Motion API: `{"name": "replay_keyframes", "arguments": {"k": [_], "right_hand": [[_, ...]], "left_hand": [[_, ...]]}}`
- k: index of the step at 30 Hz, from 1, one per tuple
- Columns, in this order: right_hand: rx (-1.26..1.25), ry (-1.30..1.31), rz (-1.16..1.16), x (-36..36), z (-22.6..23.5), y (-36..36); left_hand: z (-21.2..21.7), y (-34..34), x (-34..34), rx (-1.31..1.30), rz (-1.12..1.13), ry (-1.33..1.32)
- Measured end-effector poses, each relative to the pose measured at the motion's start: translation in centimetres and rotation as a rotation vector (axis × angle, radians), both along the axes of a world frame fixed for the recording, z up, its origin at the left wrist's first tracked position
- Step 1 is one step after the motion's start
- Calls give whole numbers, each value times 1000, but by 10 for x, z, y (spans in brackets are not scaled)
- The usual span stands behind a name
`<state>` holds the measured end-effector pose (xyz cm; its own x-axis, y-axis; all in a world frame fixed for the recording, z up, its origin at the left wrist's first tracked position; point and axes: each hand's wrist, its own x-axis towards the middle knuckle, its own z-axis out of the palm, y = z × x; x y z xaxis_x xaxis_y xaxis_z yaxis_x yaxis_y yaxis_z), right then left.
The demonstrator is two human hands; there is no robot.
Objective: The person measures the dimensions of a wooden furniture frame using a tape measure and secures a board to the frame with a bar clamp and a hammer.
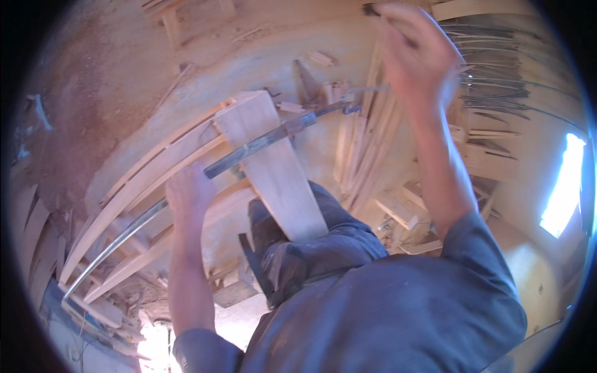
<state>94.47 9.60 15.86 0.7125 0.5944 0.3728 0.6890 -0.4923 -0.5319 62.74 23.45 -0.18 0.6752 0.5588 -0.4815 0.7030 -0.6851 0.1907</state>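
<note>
A long metal bar clamp (pixel 255 147) slants across a pale wooden board (pixel 273 180) in front of me, from the lower left up to the right. My left hand (pixel 189 189) is wrapped around the bar, to the left of the board. Below the bar, the board's near end reaches my legs. My right hand (pixel 426 59) is raised at the upper right, its fingers curled and blurred. A small dark thing (pixel 371 9) shows at its fingertips, too unclear to name. Left of the board, a wooden frame of long rails (pixel 155 152) stretches toward the lower left.
Long wooden strips (pixel 367 140) lean together right of the board. Thin rods (pixel 491 68) are stacked along the right wall, near a bright opening (pixel 563 186). Wood offcuts (pixel 398 211) lie on the floor to the right, and curved boards (pixel 37 236) stand at the left edge.
</note>
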Motion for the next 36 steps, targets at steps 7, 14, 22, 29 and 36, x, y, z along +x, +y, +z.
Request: {"name": "replay_keyframes", "arguments": {"k": [7, 14, 22, 29, 36], "right_hand": [[-240, -115, 399, 110, -95, 114], [-814, -436, 729, 168, -252, 149], [-780, 433, 823, 255, -235, 37], [-317, 1060, -239, 185, -279, -231], [-77, 1350, -388, -16, -330, -252]], "left_hand": [[-1, 3, 7, -11, -15, 86], [-13, 5, -1, -1, -37, 4], [-18, 1, -7, 90, -107, -38], [-15, 2, 1, 87, -114, -16], [-15, 2, -5, 113, -101, -40]]}}
